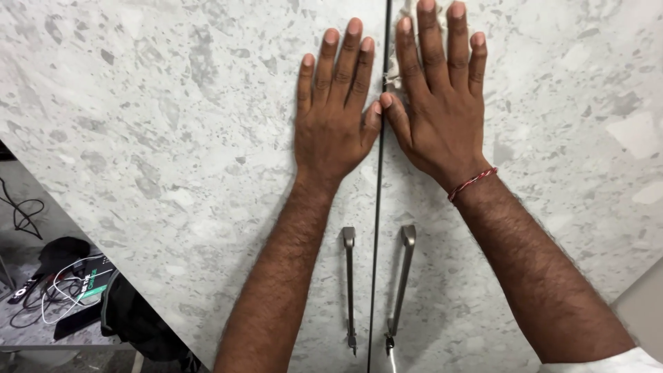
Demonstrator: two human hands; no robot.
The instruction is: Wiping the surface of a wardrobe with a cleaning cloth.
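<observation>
At the middle of the view, slightly toward twelve o'clock, both hands lie flat with fingers spread against two pale speckled cabinet doors. The left hand (333, 114) presses on the left door (173, 138), gripping nothing, its thumb touching the dark seam (379, 207) between the doors. The right hand (438, 103) lies flat too, on the right door (573, 124), with a pale crumpled cloth (395, 69) partly under its fingers; the cloth shows only between the forefinger and the seam and at the fingertips. The two thumbs meet at the seam. A red thread band (472, 184) circles the right wrist. Toward six o'clock, two slim metal handles (349, 290) flank the seam, one on each door, well apart from the hands. At eight o'clock, past the left door's edge, dark bags and tangled cables (55, 287) lie on the floor.
</observation>
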